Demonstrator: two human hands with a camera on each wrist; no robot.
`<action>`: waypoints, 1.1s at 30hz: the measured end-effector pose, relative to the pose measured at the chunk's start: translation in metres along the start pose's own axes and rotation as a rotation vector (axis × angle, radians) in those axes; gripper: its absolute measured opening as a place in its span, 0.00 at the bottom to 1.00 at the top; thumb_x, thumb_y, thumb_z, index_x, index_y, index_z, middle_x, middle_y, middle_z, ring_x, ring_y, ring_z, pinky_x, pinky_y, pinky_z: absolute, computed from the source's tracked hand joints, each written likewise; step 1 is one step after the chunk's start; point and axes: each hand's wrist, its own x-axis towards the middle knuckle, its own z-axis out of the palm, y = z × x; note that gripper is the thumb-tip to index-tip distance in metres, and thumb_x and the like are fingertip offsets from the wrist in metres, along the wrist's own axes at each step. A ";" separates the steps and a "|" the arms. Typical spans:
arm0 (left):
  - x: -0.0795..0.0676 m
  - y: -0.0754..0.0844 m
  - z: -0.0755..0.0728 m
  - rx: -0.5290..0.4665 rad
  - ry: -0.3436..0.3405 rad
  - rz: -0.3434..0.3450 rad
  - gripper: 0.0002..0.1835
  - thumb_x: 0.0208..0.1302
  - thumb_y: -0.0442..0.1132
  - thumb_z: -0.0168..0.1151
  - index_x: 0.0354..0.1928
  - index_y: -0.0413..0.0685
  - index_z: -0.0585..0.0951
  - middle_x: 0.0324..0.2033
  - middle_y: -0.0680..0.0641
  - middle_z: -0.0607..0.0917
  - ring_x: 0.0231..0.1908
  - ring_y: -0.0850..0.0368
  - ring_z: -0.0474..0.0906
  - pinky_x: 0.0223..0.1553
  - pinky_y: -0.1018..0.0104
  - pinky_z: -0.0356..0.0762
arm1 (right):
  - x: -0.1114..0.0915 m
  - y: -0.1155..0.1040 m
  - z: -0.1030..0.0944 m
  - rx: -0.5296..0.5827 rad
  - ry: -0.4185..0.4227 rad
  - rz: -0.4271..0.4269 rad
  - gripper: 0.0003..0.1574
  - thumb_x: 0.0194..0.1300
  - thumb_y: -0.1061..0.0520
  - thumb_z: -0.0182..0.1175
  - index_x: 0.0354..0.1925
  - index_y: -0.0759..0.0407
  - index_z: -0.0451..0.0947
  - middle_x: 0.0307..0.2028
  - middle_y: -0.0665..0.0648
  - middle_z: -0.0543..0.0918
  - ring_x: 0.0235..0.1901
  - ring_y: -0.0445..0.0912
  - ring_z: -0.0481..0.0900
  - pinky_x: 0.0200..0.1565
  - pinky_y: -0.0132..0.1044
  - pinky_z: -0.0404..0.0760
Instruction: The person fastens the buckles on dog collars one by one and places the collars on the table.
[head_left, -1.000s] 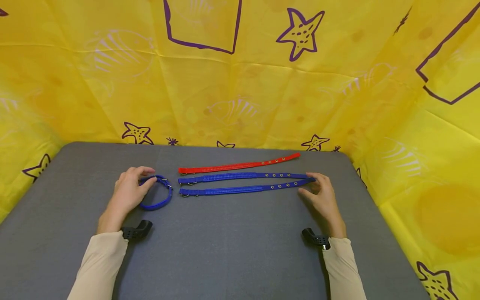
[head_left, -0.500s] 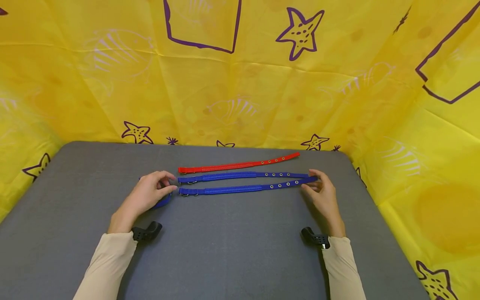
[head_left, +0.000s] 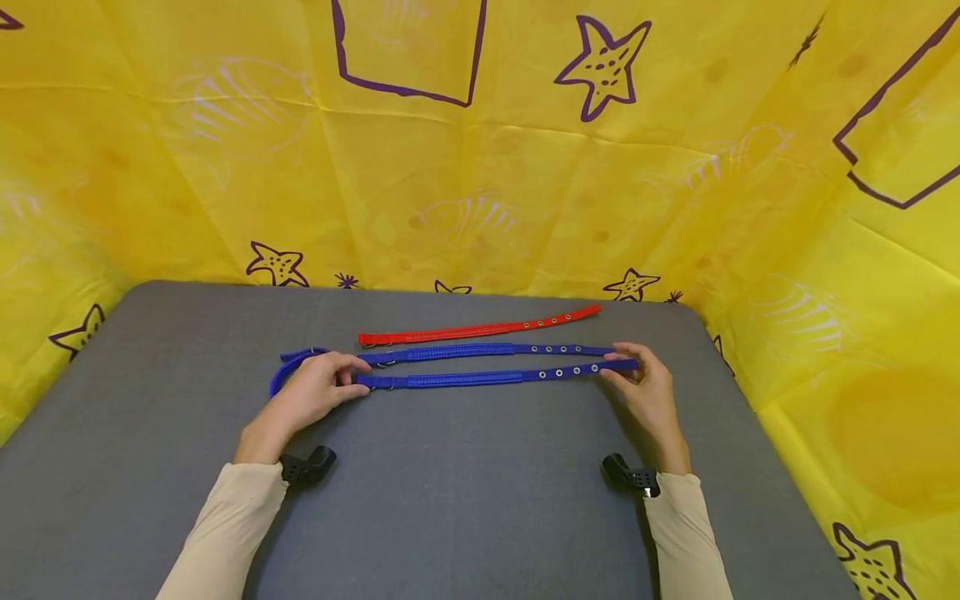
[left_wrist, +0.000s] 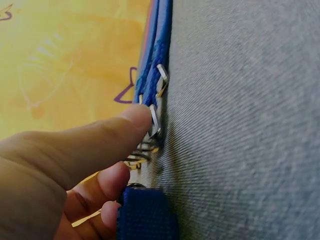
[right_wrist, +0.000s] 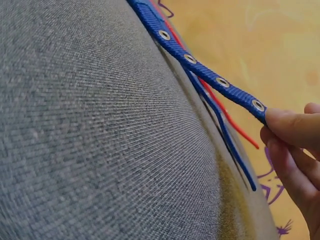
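Near the far part of the table lie two blue collars with metal eyelets, side by side. My right hand pinches the eyelet end of the nearer blue collar; in the right wrist view that end rises off the cloth between thumb and fingers. At the other end is my left hand, its thumb right at the metal buckle and its fingertips apart from the thumb. The farther blue collar lies just behind. A looped blue collar sits partly hidden behind the left hand.
A red collar lies behind the blue ones. The grey cloth-covered table ends at a yellow curtain with starfish and fish drawings, which also closes off the right side.
My left hand has moved right, off the looped collar, to the buckle end of the nearer blue collar. My right hand keeps the eyelet end, drawing it slightly right.
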 end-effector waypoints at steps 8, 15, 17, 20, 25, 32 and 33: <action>0.000 0.001 0.003 0.024 0.013 0.014 0.09 0.61 0.34 0.69 0.43 0.44 0.86 0.23 0.51 0.74 0.25 0.59 0.66 0.28 0.69 0.61 | 0.002 0.015 -0.001 0.179 0.008 0.054 0.18 0.58 0.71 0.67 0.47 0.76 0.77 0.42 0.70 0.86 0.37 0.33 0.86 0.39 0.25 0.83; -0.001 0.000 0.003 0.008 0.013 0.011 0.07 0.61 0.35 0.69 0.41 0.45 0.86 0.25 0.51 0.75 0.24 0.60 0.65 0.27 0.69 0.61 | 0.002 0.011 -0.002 0.250 0.021 0.054 0.16 0.58 0.70 0.68 0.44 0.78 0.79 0.36 0.48 0.89 0.33 0.40 0.88 0.35 0.29 0.84; -0.001 0.001 0.002 -0.005 0.015 0.008 0.06 0.61 0.35 0.69 0.41 0.46 0.86 0.27 0.50 0.75 0.25 0.60 0.66 0.27 0.69 0.62 | 0.003 0.010 -0.002 0.245 0.023 0.040 0.15 0.58 0.70 0.68 0.44 0.77 0.80 0.36 0.47 0.89 0.32 0.40 0.88 0.35 0.28 0.84; -0.001 0.004 0.000 -0.014 0.019 0.004 0.07 0.61 0.36 0.69 0.41 0.46 0.86 0.30 0.49 0.77 0.27 0.59 0.67 0.29 0.69 0.63 | 0.004 0.003 -0.003 0.228 0.023 0.024 0.14 0.57 0.71 0.68 0.43 0.76 0.81 0.36 0.48 0.89 0.30 0.37 0.87 0.34 0.28 0.84; -0.001 0.007 -0.002 -0.020 0.020 0.005 0.08 0.61 0.36 0.69 0.43 0.46 0.85 0.31 0.49 0.79 0.29 0.58 0.69 0.30 0.68 0.66 | 0.004 -0.002 -0.004 0.198 0.030 0.002 0.16 0.57 0.70 0.69 0.45 0.73 0.80 0.37 0.53 0.89 0.30 0.38 0.87 0.34 0.30 0.84; -0.001 0.008 -0.002 -0.046 0.010 -0.004 0.09 0.61 0.36 0.68 0.43 0.49 0.84 0.28 0.51 0.79 0.28 0.58 0.71 0.30 0.68 0.67 | 0.003 -0.011 -0.002 0.228 0.065 0.005 0.19 0.57 0.71 0.69 0.45 0.75 0.75 0.39 0.63 0.89 0.34 0.37 0.87 0.38 0.28 0.84; -0.001 0.009 -0.002 -0.051 0.007 -0.005 0.09 0.61 0.36 0.68 0.43 0.49 0.84 0.28 0.51 0.80 0.28 0.58 0.71 0.30 0.68 0.68 | 0.003 -0.012 -0.002 0.233 0.070 0.003 0.19 0.56 0.71 0.68 0.45 0.75 0.73 0.39 0.64 0.89 0.34 0.37 0.87 0.38 0.28 0.84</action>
